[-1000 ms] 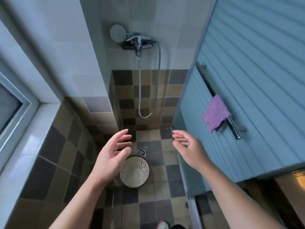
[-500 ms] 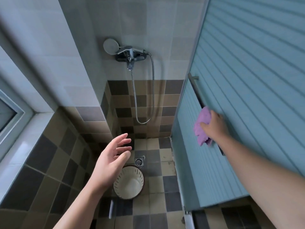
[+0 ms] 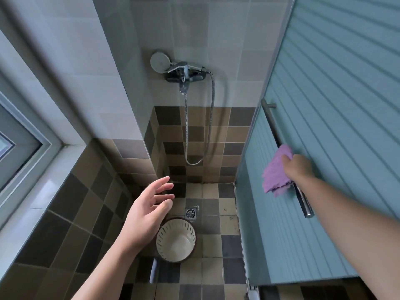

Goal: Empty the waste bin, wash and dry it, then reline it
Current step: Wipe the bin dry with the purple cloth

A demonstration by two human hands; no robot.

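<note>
A cream slotted waste bin (image 3: 176,240) stands upright and empty on the checkered shower floor, just below the floor drain (image 3: 191,213). My left hand (image 3: 147,213) hovers above and left of the bin, palm open, fingers spread, holding nothing. My right hand (image 3: 297,167) grips a purple cloth (image 3: 273,175) that hangs on the metal bar (image 3: 281,146) of the blue ribbed door.
A shower mixer with a round head (image 3: 184,71) and a hanging hose (image 3: 211,118) is on the far wall. The blue sliding door (image 3: 335,126) closes off the right. A window frame and white sill (image 3: 39,169) run along the left.
My right hand went from in front of me to the door bar and closed on the purple cloth. The view tilted upward. My left hand stayed open over the bin.
</note>
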